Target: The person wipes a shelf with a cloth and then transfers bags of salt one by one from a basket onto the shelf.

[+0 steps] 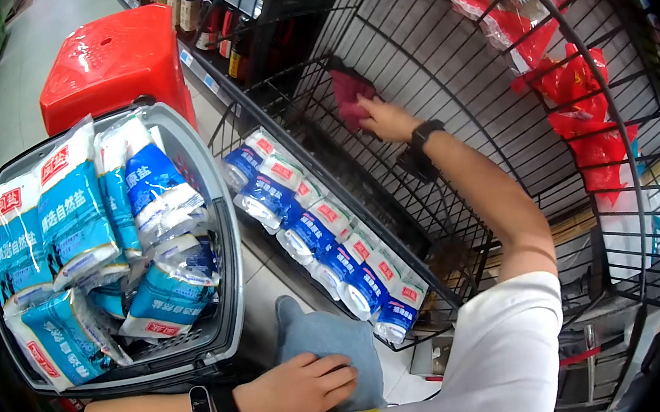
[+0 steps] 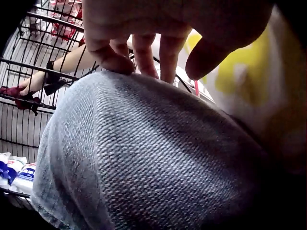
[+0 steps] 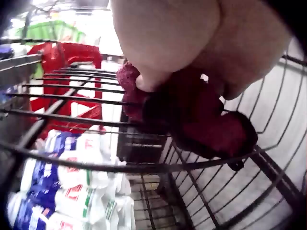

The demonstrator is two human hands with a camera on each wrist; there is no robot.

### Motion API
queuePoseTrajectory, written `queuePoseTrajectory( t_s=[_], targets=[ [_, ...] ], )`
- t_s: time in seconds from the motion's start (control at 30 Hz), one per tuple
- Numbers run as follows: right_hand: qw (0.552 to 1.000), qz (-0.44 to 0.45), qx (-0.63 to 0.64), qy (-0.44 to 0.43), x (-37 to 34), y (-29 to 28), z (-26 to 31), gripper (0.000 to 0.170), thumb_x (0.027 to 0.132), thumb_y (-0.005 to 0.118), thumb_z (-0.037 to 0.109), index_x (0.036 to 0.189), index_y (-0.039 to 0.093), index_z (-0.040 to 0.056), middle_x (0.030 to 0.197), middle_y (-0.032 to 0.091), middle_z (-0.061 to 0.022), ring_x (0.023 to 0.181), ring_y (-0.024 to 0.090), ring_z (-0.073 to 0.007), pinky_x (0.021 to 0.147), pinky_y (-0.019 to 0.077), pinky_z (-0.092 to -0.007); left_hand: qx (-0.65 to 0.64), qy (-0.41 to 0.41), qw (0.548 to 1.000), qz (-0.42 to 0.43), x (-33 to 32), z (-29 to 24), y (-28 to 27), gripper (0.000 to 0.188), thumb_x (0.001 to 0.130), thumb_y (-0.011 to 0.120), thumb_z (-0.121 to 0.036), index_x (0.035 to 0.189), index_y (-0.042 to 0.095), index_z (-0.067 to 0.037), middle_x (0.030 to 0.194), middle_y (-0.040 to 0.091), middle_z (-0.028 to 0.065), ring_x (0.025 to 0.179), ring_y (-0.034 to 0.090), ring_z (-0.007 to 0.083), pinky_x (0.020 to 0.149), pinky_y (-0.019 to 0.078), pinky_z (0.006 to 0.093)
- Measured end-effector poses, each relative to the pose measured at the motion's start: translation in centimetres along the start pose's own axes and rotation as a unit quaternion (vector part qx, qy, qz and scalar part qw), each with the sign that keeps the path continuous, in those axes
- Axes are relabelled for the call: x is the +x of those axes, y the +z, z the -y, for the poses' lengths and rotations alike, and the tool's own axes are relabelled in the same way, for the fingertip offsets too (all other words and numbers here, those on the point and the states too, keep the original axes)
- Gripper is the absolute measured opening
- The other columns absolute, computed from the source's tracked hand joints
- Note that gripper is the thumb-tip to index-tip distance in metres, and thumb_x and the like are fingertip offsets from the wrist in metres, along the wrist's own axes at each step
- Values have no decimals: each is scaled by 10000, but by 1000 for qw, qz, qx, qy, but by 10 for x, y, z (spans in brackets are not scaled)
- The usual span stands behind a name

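Note:
In the head view the right hand [image 1: 388, 121] grips a dark red cloth [image 1: 351, 94] inside the black wire rack, near its back left. Close up in the right wrist view, the cloth [image 3: 206, 132] hangs beneath the hand [image 3: 192, 43], thumb pressed on it, beside the wires. The left hand [image 1: 297, 389] rests on a denim-covered knee [image 1: 331, 336], fingers relaxed; the left wrist view shows its fingertips touching the denim [image 2: 144, 143]. Blue-and-white salt bags [image 1: 314, 237] stand in a row along the rack's lower front.
At left a grey basket [image 1: 230, 309] holds several teal-and-white bags [image 1: 72, 217]. Behind it stands a red stool-like object [image 1: 111, 59]. Red packages [image 1: 585, 113] hang beyond the rack's wires [image 1: 648, 201] at right. Bottles [image 1: 189, 11] fill shelves at the back.

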State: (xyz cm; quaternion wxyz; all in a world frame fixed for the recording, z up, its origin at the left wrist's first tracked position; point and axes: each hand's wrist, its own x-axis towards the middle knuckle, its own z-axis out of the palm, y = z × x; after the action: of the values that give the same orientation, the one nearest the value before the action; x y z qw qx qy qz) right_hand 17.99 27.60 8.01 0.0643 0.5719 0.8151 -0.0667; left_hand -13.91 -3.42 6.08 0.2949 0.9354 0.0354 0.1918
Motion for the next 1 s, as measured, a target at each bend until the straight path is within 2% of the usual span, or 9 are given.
queuePoseTrajectory(
  t_s=[0.13, 0.23, 0.33, 0.43, 0.57, 0.7, 0.77, 0.9, 1.0],
  targets=[
    [984, 55, 81, -146, -39, -11, 64, 525, 864, 521, 208, 1328, 304, 91, 1264, 435, -176, 1048, 508, -340, 882, 409, -380, 25, -1, 1000, -5, -3, -4, 3, 317, 780, 474, -169, 1065, 526, -42, 1098, 502, 51, 1091, 444, 180, 780, 357, 259],
    [930, -28, -25, -366, -74, -18, 85, 339, 837, 544, 144, 1143, 441, 41, 1171, 510, -173, 991, 527, -357, 890, 429, -390, 38, -2, 999, -2, -6, -4, 0, 321, 783, 477, -174, 1077, 528, -55, 1091, 501, 29, 1095, 441, 165, 768, 346, 250],
    [965, 42, -21, -259, -107, -22, 95, 209, 807, 551, 150, 958, 469, 31, 1056, 577, -169, 858, 564, -383, 868, 462, -415, 47, 0, 999, -3, -7, -3, -3, 321, 784, 476, -176, 1075, 530, -52, 1090, 503, 31, 1099, 441, 171, 765, 349, 249],
    [946, -95, -165, -263, -109, -6, 70, 134, 786, 513, 93, 909, 489, 46, 1055, 559, -155, 843, 586, -351, 760, 488, -415, 46, 3, 999, -9, -8, -2, -2, 321, 784, 475, -178, 1072, 530, -48, 1090, 503, 33, 1100, 442, 176, 767, 352, 251],
    [966, -24, -256, -42, -71, -1, -16, 159, 779, 495, 60, 934, 477, 33, 1040, 512, -176, 889, 562, -332, 716, 476, -401, 5, 20, 999, -32, -8, -5, 1, 280, 764, 483, -159, 987, 553, -6, 1071, 516, 68, 1069, 458, 204, 761, 382, 264],
    [984, 29, -154, 82, -52, -15, -31, 223, 867, 462, 108, 1060, 425, 3, 985, 541, -197, 898, 547, -357, 727, 449, -420, 9, 21, 999, -46, -12, -5, 2, 273, 759, 485, -158, 974, 556, -5, 1062, 516, 68, 1055, 463, 203, 759, 384, 268],
    [972, 67, 92, 205, -60, -25, -21, 285, 878, 473, 149, 1121, 417, 10, 974, 555, -217, 909, 548, -369, 741, 440, -430, 24, 2, 999, -33, -13, -6, 0, 303, 757, 501, -172, 1024, 546, -35, 1050, 514, 53, 1058, 468, 189, 771, 368, 264],
    [995, 60, -66, 43, -78, -22, -7, 383, 841, 535, 241, 1154, 427, 49, 895, 589, -227, 845, 572, -368, 720, 453, -404, 26, 12, 999, -46, -14, -5, -2, 309, 751, 505, -162, 1028, 547, -31, 1044, 517, 54, 1038, 477, 193, 759, 370, 265],
    [992, 118, -35, -31, -109, -39, 63, 270, 785, 601, 272, 922, 523, 53, 655, 599, -138, 696, 603, -305, 620, 460, -393, 18, 21, 999, -47, -14, -5, -1, 314, 751, 503, -156, 1032, 552, -26, 1045, 518, 62, 1029, 480, 195, 748, 372, 264]
  ],
)
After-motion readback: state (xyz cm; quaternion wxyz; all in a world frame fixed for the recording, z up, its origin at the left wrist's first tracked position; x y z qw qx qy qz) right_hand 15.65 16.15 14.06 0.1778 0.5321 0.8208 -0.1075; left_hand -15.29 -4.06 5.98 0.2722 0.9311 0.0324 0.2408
